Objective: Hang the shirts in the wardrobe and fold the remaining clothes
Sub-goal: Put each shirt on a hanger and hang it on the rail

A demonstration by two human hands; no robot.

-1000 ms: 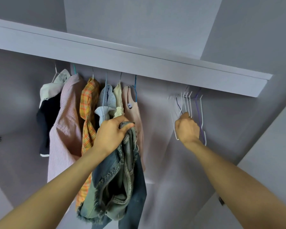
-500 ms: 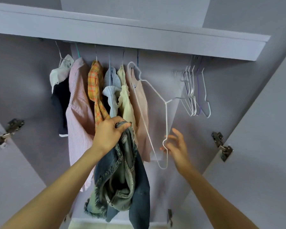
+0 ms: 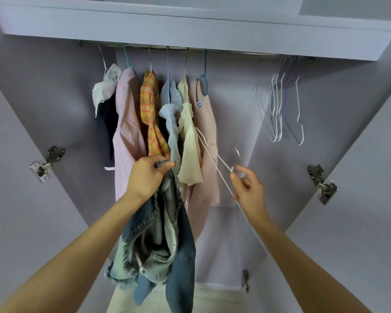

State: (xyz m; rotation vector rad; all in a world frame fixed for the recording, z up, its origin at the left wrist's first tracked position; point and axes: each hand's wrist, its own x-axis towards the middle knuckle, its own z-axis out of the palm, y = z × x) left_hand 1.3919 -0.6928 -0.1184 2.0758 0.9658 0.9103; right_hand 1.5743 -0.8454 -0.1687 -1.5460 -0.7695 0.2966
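A bundle of denim garments [image 3: 160, 240] is held bunched in front of the open wardrobe, hanging from the left hand [image 3: 146, 177], whose fingers are closed tight around the gathered top edge. Just to its right, a thin white wire hanger [image 3: 215, 162] is pinched between the thumb and fingertips of the right hand [image 3: 248, 190]; the remaining fingers are loosely curled. The hanger is blurred, so its hook cannot be made out clearly.

Behind both hands, six garments are already hung on the rail [image 3: 190, 49]: a white and navy piece [image 3: 105, 109], a pink striped shirt [image 3: 128, 132], an orange plaid shirt [image 3: 151, 114], a pale blue pleated top [image 3: 171, 109], a cream top [image 3: 189, 141] and a pale pink top [image 3: 207, 136]. Well apart, at the right end of the rail, a cluster of empty hangers [image 3: 284, 109] is left.

The step in hand is judged to be the threading of the hanger into a denim piece. It would be done best if one garment were first separated from the bundle and its collar opening found, since the bunched grip hides the shape. The hanger should be gripped more firmly near the hook before one shoulder, then the other, is slid inside. The frayed hems could be snagged by the wire end, so care is advised.
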